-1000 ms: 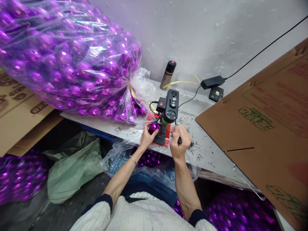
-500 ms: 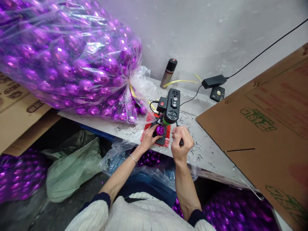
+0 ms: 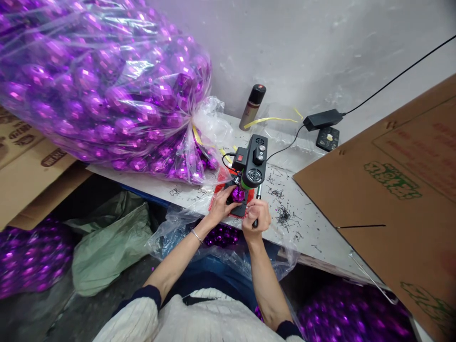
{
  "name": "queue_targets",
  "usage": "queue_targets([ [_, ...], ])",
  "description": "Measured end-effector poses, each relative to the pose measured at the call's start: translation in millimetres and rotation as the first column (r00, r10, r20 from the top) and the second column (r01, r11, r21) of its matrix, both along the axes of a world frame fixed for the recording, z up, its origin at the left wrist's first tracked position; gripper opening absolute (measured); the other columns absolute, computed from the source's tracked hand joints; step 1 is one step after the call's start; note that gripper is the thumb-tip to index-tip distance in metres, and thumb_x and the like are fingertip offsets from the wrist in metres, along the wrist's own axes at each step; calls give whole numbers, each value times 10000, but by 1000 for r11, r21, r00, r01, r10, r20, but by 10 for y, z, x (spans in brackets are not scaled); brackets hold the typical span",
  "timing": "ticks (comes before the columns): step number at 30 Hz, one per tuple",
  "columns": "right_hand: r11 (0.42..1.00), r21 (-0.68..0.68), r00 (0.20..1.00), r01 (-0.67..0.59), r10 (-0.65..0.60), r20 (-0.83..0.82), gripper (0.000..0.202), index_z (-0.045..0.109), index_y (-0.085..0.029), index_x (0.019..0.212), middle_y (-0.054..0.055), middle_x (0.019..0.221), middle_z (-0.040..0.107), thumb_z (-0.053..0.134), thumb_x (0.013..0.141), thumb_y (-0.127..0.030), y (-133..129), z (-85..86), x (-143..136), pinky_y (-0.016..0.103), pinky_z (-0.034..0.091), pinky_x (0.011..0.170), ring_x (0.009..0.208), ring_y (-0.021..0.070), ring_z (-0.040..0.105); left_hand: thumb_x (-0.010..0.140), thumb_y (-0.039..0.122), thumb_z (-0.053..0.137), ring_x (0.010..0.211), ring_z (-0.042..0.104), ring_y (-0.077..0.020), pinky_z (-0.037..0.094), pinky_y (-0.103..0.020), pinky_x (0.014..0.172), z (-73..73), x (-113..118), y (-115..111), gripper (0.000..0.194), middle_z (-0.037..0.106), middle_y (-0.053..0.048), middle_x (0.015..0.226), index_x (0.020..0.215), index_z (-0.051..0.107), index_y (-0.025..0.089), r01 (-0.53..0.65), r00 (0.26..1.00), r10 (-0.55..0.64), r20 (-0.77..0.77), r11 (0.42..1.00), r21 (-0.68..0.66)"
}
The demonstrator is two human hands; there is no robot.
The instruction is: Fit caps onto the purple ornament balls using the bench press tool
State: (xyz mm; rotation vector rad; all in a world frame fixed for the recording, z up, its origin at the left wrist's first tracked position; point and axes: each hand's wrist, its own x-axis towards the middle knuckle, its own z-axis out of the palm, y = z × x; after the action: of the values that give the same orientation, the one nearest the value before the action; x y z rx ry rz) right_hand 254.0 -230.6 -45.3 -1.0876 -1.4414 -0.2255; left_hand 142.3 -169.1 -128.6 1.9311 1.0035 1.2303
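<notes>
A small black bench press (image 3: 257, 159) with a lever stands on a red sheet (image 3: 215, 202) on the white table. Beneath its head, my left hand (image 3: 221, 206) pinches a shiny purple faceted ball (image 3: 238, 194) between thumb and fingers. My right hand (image 3: 257, 218) is wrapped around the lever (image 3: 259, 191), whose dark knob shows below the fist. The contact between the press tip and the ball is hidden by the head.
A large clear bag of purple balls (image 3: 107, 95) lies at left. Behind the press are a spray can (image 3: 252, 107) and a power adapter (image 3: 323, 119). A cardboard box (image 3: 384, 199) borders the right. Black scraps (image 3: 284, 216) litter the table (image 3: 306, 232).
My right hand has pulled the lever down and toward me, moving left, closer to my left hand. A heap of black scraps now shows where it was. My left hand still holds the ball.
</notes>
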Motion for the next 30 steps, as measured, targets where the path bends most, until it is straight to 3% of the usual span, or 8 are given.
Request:
queue_targets([
  [19, 999, 33, 999, -38, 38, -8, 237, 465, -226, 761, 7, 733, 541, 380, 981, -209, 36, -148, 30, 302, 425, 642, 665, 133, 521, 860, 331, 732, 1214, 634, -288, 493, -477, 1039, -38, -10, 4, 593, 660, -164, 1295, 1391, 514, 180, -28, 997, 35, -69, 994, 107],
  [30, 999, 38, 999, -38, 37, 11, 242, 468, -224, 764, 1, 725, 538, 368, 984, -209, 39, -163, 44, 301, 439, 657, 663, 127, 526, 856, 314, 735, 1221, 626, -293, 493, -481, 1035, -45, -2, 0, 601, 654, -167, 1306, 1400, 513, 185, -25, 998, 31, -63, 996, 82],
])
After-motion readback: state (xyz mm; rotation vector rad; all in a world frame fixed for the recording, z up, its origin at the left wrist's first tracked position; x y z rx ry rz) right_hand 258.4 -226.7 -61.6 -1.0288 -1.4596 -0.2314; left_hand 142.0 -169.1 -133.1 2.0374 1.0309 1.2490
